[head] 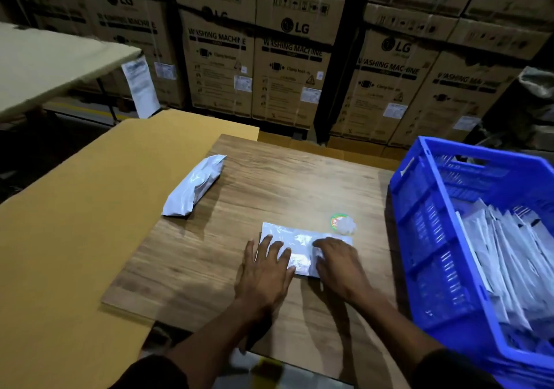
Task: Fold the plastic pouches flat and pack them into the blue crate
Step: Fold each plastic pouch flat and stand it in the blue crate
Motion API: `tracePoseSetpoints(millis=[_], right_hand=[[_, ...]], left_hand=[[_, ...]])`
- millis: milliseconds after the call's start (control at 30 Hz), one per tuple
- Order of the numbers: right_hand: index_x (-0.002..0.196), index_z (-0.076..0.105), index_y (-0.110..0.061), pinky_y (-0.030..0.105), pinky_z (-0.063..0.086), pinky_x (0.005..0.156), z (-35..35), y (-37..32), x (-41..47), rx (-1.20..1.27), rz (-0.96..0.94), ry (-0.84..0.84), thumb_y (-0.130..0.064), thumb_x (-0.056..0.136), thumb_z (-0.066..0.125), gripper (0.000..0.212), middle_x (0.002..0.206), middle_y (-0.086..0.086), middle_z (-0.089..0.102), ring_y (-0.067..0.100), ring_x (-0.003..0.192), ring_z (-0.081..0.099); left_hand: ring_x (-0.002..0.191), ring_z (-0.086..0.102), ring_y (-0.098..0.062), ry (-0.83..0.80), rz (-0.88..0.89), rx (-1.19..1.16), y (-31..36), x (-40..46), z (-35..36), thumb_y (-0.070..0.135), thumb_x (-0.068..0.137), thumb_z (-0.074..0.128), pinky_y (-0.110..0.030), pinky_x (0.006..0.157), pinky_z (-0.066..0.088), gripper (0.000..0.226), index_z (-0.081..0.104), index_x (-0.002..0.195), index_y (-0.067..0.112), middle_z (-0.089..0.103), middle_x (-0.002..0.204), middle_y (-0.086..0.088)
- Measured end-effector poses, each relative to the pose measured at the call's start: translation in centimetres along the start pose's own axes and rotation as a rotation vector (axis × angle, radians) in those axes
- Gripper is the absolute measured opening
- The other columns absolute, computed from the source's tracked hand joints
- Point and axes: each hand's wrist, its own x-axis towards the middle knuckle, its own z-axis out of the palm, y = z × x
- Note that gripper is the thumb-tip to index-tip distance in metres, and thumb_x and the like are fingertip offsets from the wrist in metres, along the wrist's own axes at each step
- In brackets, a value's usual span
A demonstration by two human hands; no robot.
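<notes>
A white plastic pouch (299,243) lies flat on the wooden board (269,184). My left hand (265,271) presses on its left part with straight, spread fingers. My right hand (340,261) presses on its right part, fingers flat and pointing left. A bundle of white pouches (195,186) lies on the board's far left edge. The blue crate (425,208) stands at the right and holds several folded white pouches (509,262) standing on edge.
A small green-and-red round thing with clear plastic (343,223) sits just beyond the pouch. Brown cardboard (75,223) covers the table to the left. Stacked washing-machine cartons (287,58) fill the back. Another table (45,61) stands at far left.
</notes>
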Motion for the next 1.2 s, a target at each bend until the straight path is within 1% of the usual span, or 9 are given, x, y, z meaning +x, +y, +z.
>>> tracePoseSetpoints(millis=[100,200,267,467,533,633,767,1000,1200], right_hand=[[0.139,0.050,-0.008,0.049,0.038,0.110,2.1,-1.6,0.2,0.066,-0.085,-0.116,-0.040,0.082,0.031,0.068,0.145,0.008,0.052,0.031,0.140,0.041],[0.151,0.035,-0.008,0.045,0.027,0.119,3.0,-2.0,0.7,0.129,-0.053,-0.225,-0.044,0.082,0.018,0.080,0.159,0.008,0.034,0.025,0.150,0.025],[0.152,0.035,-0.005,0.044,0.026,0.120,3.6,-1.7,0.7,0.151,-0.042,-0.211,-0.041,0.086,0.021,0.076,0.159,0.011,0.034,0.026,0.150,0.027],[0.148,0.042,-0.009,0.045,0.036,0.112,4.3,-1.3,0.6,0.130,-0.043,-0.128,-0.034,0.087,0.030,0.066,0.150,0.006,0.047,0.026,0.142,0.040],[0.145,0.045,-0.009,0.049,0.036,0.110,4.0,-1.9,1.2,0.122,-0.033,-0.106,-0.036,0.087,0.026,0.067,0.148,0.006,0.049,0.027,0.141,0.041],[0.158,0.020,-0.012,0.055,0.016,0.119,4.1,-2.3,1.6,0.080,-0.002,-0.202,-0.048,0.085,0.004,0.083,0.164,-0.001,0.022,0.018,0.152,0.016],[0.160,0.008,-0.019,0.059,0.007,0.119,4.6,-2.3,2.0,0.069,0.039,-0.262,-0.050,0.085,-0.007,0.083,0.166,-0.011,0.009,0.011,0.153,0.004],[0.160,0.001,-0.026,0.063,-0.007,0.118,5.2,-2.9,1.8,-0.028,0.083,-0.260,-0.052,0.092,-0.008,0.073,0.167,-0.015,0.003,0.006,0.152,-0.006],[0.160,-0.005,-0.026,0.056,-0.017,0.117,5.4,-2.5,1.5,-0.048,0.133,-0.267,-0.064,0.095,-0.005,0.075,0.166,-0.012,-0.011,0.004,0.150,-0.018]], left_hand=[[0.125,0.060,-0.028,0.012,0.081,-0.044,0.2,1.5,0.3,0.028,0.095,0.041,-0.052,0.113,0.031,0.043,0.072,0.120,0.011,0.068,0.128,-0.007],[0.116,0.068,-0.027,-0.100,0.083,-0.149,0.2,3.1,0.7,0.022,0.083,0.049,-0.043,0.106,0.049,0.043,0.074,0.114,0.005,0.072,0.122,-0.011],[0.112,0.070,-0.028,-0.126,0.067,-0.186,0.0,3.7,1.1,0.018,0.075,0.067,-0.041,0.098,0.054,0.041,0.073,0.113,0.004,0.072,0.120,-0.013],[0.091,0.065,-0.023,-0.041,0.013,-0.233,-0.5,4.5,1.4,0.015,0.079,0.070,-0.036,0.075,0.050,0.028,0.066,0.106,0.021,0.065,0.100,0.002],[0.094,0.064,-0.021,-0.016,0.019,-0.156,-0.6,4.5,1.4,0.024,0.084,0.065,-0.035,0.078,0.046,0.026,0.065,0.110,0.024,0.064,0.104,0.004],[0.113,0.060,-0.022,0.014,0.031,-0.053,-1.1,3.6,2.1,0.034,0.099,0.043,-0.038,0.091,0.040,0.035,0.060,0.127,0.020,0.062,0.122,0.002],[0.136,0.050,-0.033,0.095,0.028,-0.068,-1.1,2.1,3.3,0.031,0.105,0.048,-0.047,0.102,0.042,0.042,0.058,0.141,0.013,0.057,0.143,-0.005],[0.143,0.036,-0.048,0.013,-0.033,-0.131,-1.2,2.1,3.4,0.033,0.105,0.038,-0.054,0.105,0.040,0.049,0.051,0.149,0.019,0.050,0.154,-0.003],[0.134,0.049,-0.049,-0.011,-0.051,-0.134,-1.1,2.2,2.8,0.037,0.093,0.043,-0.060,0.101,0.045,0.055,0.049,0.146,0.021,0.055,0.149,-0.004]])
